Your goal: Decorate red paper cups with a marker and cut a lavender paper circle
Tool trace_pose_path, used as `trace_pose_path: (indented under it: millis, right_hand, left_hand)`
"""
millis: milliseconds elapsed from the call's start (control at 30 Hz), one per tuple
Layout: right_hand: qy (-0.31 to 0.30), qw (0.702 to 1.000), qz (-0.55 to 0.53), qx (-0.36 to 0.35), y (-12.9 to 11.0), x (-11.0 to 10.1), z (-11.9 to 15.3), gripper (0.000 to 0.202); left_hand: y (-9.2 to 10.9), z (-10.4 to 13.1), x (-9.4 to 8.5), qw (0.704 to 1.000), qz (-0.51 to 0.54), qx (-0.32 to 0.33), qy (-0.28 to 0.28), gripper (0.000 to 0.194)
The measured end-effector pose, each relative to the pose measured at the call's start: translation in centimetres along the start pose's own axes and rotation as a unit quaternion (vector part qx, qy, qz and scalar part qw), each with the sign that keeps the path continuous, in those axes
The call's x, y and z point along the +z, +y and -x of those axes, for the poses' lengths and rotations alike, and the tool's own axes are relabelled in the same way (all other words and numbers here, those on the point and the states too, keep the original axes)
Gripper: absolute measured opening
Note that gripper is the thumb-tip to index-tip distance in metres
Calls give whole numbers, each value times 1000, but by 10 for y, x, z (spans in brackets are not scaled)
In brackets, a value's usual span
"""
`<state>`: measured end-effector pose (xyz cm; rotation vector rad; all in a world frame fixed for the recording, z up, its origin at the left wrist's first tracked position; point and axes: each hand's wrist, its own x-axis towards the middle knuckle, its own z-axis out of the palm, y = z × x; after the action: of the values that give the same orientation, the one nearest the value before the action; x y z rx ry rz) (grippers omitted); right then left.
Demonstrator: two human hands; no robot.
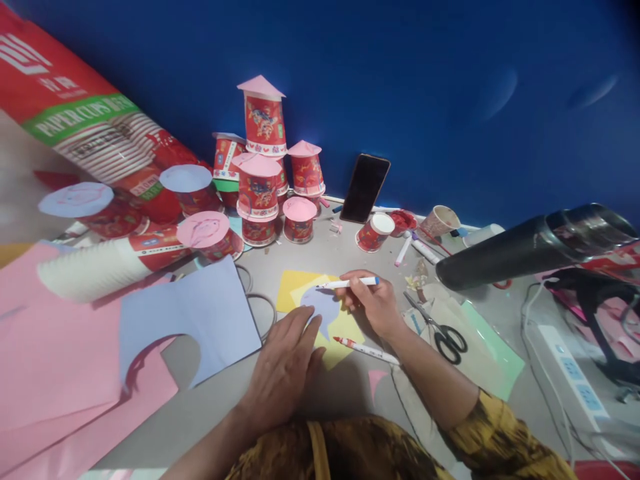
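A rounded blue paper cutout (326, 308) with a pointed tail lies on yellow paper (341, 353). Over its upper edge, my right hand (373, 303) grips a white marker (345, 284) with a blue end, its tip at the paper. My left hand (293, 357) lies with fingers stretched out, their tips resting on the lower left of the cutout. An orange-tipped marker (367, 349) lies beneath my right wrist. Black-handled scissors (444, 333) rest to the right of my right forearm.
Decorated red paper cups (259, 193) with paper tops stand at the back, some stacked. A phone (365, 188) leans on the blue wall. Blue paper (200, 313) and pink paper (65, 353) cover the left. A black tumbler (520, 250) and a power strip (573, 373) lie right.
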<state>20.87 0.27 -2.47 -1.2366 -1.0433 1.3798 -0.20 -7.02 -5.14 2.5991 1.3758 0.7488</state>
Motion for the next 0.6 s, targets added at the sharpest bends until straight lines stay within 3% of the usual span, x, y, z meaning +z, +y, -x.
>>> trace_pose_path:
  millis: [200, 333, 600]
  right_hand:
    - [19, 992, 98, -74, 7, 3, 0, 26]
    - [-4, 978, 158, -134, 10, 6, 4, 18]
    - [-36, 966, 208, -146, 15, 9, 2, 15]
  left_hand:
    - [0, 0, 0, 1000, 6, 3, 2, 34]
    - [0, 2, 2, 1000, 10, 7, 10, 35]
    - [0, 5, 4, 1000, 19, 6, 20, 36]
